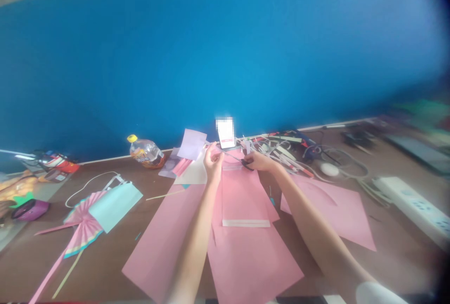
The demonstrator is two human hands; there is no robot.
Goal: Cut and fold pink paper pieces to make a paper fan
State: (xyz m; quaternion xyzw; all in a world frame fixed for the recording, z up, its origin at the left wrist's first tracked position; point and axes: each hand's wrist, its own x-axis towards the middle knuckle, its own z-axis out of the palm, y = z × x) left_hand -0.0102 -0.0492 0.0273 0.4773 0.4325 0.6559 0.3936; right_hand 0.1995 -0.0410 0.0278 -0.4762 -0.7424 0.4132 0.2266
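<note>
My right hand [260, 161] is closed around a pair of scissors [247, 165] with dark handles. Their blades point left toward my left hand [213, 164], across the far end of some pink paper. The fingers of my left hand are pinched on that pink paper [236, 157]; blur hides its exact edge. Beneath and nearer to me lies a pink sheet with white strips [246, 201], on top of larger pink sheets [253, 257]. Just beyond my hands a phone [227, 134] stands upright with its screen lit.
A drink bottle [145, 152] with a yellow cap stands back left. Further left lie a folded pink paper fan [86, 219] and a light-blue sheet [116, 205]. Paper strips and cables [281, 152] clutter the back right, near a white power strip [415, 208]. A blue wall rises behind.
</note>
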